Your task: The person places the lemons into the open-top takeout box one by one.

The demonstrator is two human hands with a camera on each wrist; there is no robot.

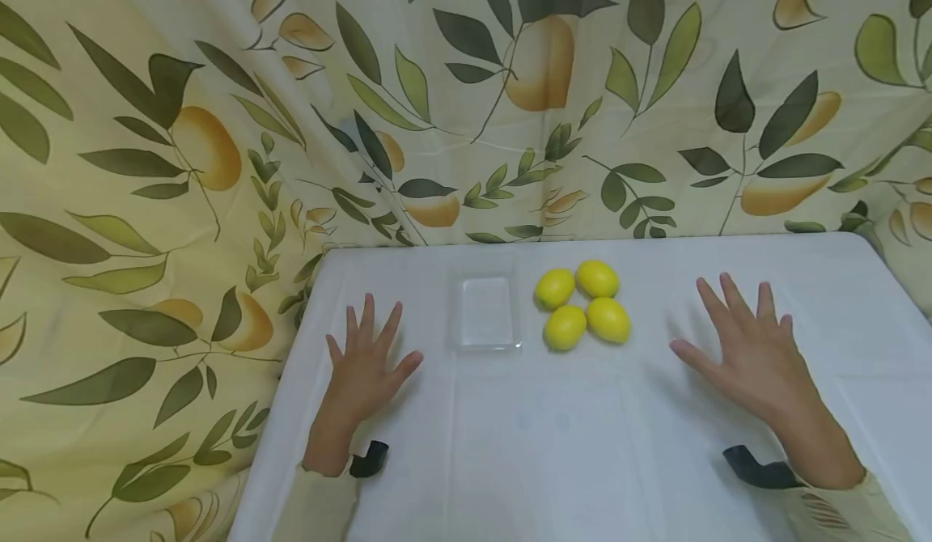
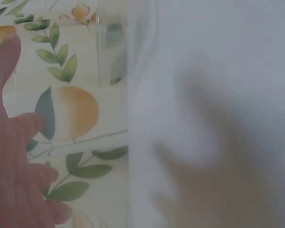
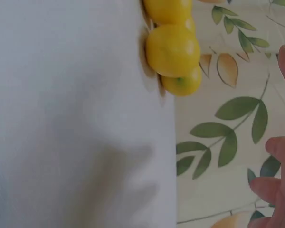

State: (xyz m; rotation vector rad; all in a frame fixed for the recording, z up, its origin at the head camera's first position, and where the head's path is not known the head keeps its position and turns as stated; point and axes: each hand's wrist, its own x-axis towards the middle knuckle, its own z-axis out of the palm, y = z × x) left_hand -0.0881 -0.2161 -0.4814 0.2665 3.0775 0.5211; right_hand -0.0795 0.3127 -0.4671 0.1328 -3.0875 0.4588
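The left hand [image 1: 364, 380] and right hand [image 1: 760, 364] spread wide, empty; the yellow lemons [image 1: 608, 320] between them probably suit gentle cupping.

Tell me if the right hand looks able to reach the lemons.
Likely yes: the right hand is spread and holds nothing, no object shows between it and the lemons, and the clear container sits on their left.

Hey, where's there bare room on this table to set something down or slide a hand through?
The widest free patch of white table lies nearer the person than the clear tray and four lemons, between the left sleeve and right sleeve. Another lies between lemons and right hand. It's crowded where the lemons cluster beside the tray.
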